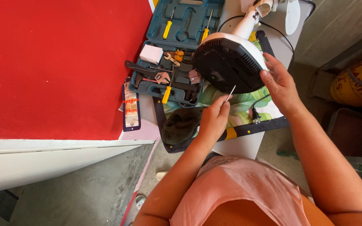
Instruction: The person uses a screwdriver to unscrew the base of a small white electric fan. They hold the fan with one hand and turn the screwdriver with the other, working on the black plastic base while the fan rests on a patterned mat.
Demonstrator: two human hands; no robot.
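round black fan base [227,62], white rim, tilted

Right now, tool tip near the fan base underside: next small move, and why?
Probably bring the thin screwdriver tip up onto the black underside of the fan base. The left hand pinches the tool with its tip just at the base's lower edge, and the right hand steadies the rim. No screw head is discernible.

Black fan base [227,65] with white rim, teal tool case [177,50], yellow-handled screwdrivers [167,29], red wall [55,62], green leaf-print cloth [235,100], probably.
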